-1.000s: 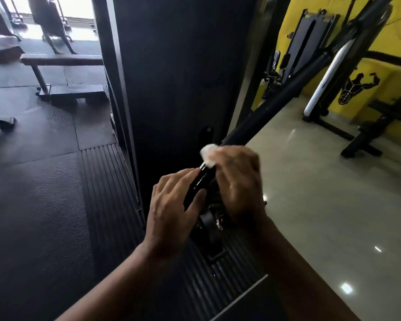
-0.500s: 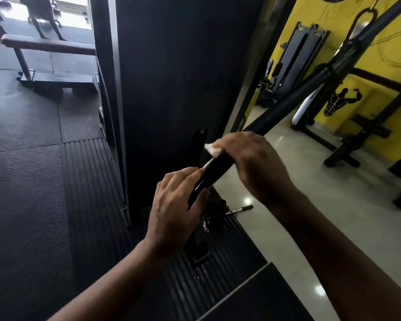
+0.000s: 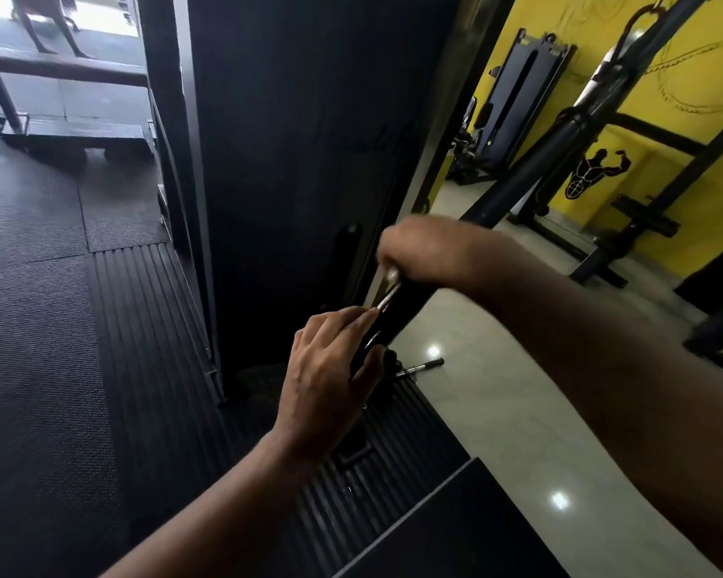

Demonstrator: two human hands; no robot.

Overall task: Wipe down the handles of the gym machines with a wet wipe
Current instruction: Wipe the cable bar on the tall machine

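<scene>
Handle point(image 3: 397, 314), apparently lower-left to upper-right

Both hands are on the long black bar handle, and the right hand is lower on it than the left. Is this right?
Not quite: in the head view the right hand is higher on the long black bar handle than the left hand. Both are on it.

I see the handle point(image 3: 408, 304) is matt black at the grip, its metal edge point(image 3: 388, 299) shiny; below it a ribbed rubber mat point(image 3: 151, 327), to the right a glossy smooth floor point(image 3: 497, 394).
</scene>
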